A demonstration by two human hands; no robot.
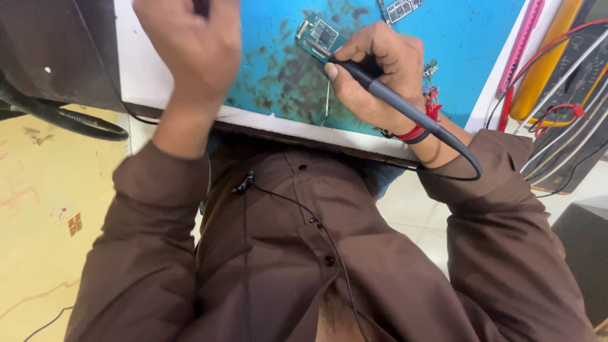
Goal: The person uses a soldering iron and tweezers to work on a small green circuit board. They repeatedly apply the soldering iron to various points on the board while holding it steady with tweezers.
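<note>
right hand [380, 76] grips soldering iron [405, 111], its tip pointing upper left at small circuit board [320, 37]; blurred left hand [190, 44]'s grip unclear.

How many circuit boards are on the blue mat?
3: one board under the iron's tip, one at the top edge, a tiny one beside the right hand. Hands may hide others.

Hidden, cut off and blurred parts

The left hand [190, 50] is motion-blurred, its fingertips cut off by the top edge along with whatever dark thing it grips. The soldering iron's [380, 92] tip hides behind the right hand's [380, 76] thumb. A second circuit board [400, 9] is cropped at the top.
</note>
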